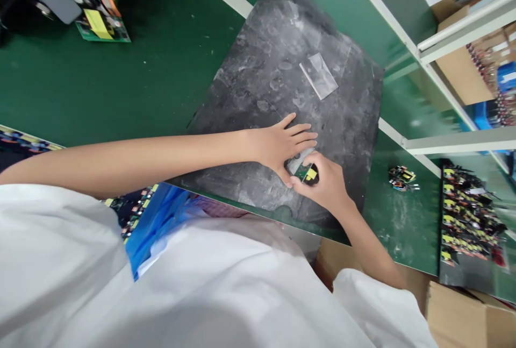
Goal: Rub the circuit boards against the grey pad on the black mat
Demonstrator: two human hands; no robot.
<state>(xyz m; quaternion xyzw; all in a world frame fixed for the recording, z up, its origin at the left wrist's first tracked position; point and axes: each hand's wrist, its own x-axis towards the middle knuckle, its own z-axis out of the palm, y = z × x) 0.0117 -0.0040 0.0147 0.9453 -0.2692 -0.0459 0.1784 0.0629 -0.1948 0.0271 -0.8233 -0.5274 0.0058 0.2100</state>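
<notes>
Our smooth green table (169, 82) carries a scuffed, dull black mat (253, 76). Our left hand (278, 146) spreads wide; our right hand (329, 182) closes in a pinch. Beyond them lies a flat, clear rectangular sheet (320, 76). That pinch holds a small yellow-patched circuit board (310, 175) over the mat's near part: we seem to be adjusting it, which next calls for a steady touch.

Light glints off the green bench (161, 79) before me. A white frame (463, 142) stands at its far right, with boxes (457, 71) and a blue bin (481, 115) beyond; low by my right side sits a carton (457, 310).
</notes>
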